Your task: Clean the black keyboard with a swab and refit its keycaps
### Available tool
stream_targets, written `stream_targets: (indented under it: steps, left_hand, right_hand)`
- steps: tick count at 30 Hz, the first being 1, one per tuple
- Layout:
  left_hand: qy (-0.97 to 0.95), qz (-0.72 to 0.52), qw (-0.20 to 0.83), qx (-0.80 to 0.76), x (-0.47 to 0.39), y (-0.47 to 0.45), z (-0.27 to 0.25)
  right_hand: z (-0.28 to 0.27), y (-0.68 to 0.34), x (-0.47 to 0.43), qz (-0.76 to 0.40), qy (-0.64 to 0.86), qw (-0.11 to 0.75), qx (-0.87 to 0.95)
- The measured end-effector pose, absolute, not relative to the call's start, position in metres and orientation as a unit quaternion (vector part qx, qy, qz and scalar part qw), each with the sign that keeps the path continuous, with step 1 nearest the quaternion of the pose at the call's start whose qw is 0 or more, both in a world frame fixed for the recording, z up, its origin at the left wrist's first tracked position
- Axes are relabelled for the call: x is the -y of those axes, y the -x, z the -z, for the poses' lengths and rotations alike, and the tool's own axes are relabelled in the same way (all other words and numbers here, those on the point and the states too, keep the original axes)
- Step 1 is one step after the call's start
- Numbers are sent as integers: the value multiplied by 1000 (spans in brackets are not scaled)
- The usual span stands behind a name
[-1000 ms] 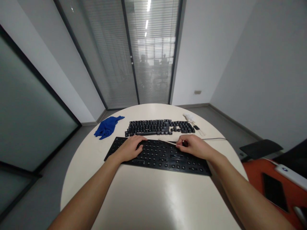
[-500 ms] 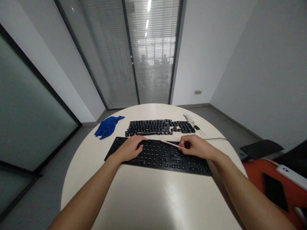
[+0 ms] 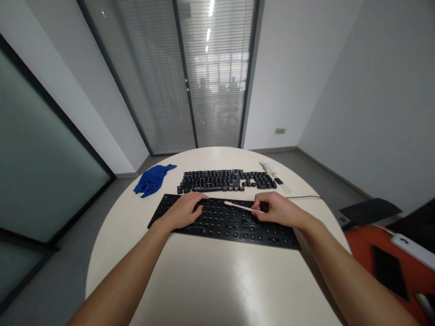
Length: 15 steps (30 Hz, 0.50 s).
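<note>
A black keyboard base (image 3: 220, 222) with its keycaps off lies across the table, its rows of switches bare. My left hand (image 3: 185, 210) rests on its left part, fingers stretched towards the far edge and thumb apart. Over the right part, my right hand (image 3: 275, 208) pinches a slim white toothbrush (image 3: 239, 206), or a stick shaped like one. Its widened tip points left, over the upper rows of the base; any bristles are too small to make out. Behind the base, the loose black keycaps (image 3: 210, 178) are laid out in keyboard order.
A crumpled blue cloth (image 3: 152, 180) lies at the back left of the round white table (image 3: 204, 280). At the back right are a white bundle (image 3: 268, 167) and a black-handled wire keycap puller (image 3: 279, 181). A thin cable (image 3: 304, 197) runs off right, above an orange chair (image 3: 363, 240).
The toothbrush tip has shifted slightly left and nearer to me, and the brush has tilted a little in my right hand. My left hand has stayed in place.
</note>
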State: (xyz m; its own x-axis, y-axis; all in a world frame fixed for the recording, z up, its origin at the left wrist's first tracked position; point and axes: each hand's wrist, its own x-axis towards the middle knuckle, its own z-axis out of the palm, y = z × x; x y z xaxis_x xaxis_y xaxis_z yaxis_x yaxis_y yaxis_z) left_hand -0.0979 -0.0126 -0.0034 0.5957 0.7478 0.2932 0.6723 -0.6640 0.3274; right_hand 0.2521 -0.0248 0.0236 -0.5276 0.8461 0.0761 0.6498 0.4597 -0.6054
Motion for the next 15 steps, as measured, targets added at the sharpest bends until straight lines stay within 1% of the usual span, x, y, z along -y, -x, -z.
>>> stream_targets:
  steps: [8, 15]
  left_hand:
    - [-888, -203, 92, -403, 14, 98, 2]
    - [-887, -204, 94, -403, 14, 97, 1]
  right_hand:
    - [-27, -245, 29, -268, 439, 178, 839]
    - [-27, -243, 33, -304, 436, 169, 830]
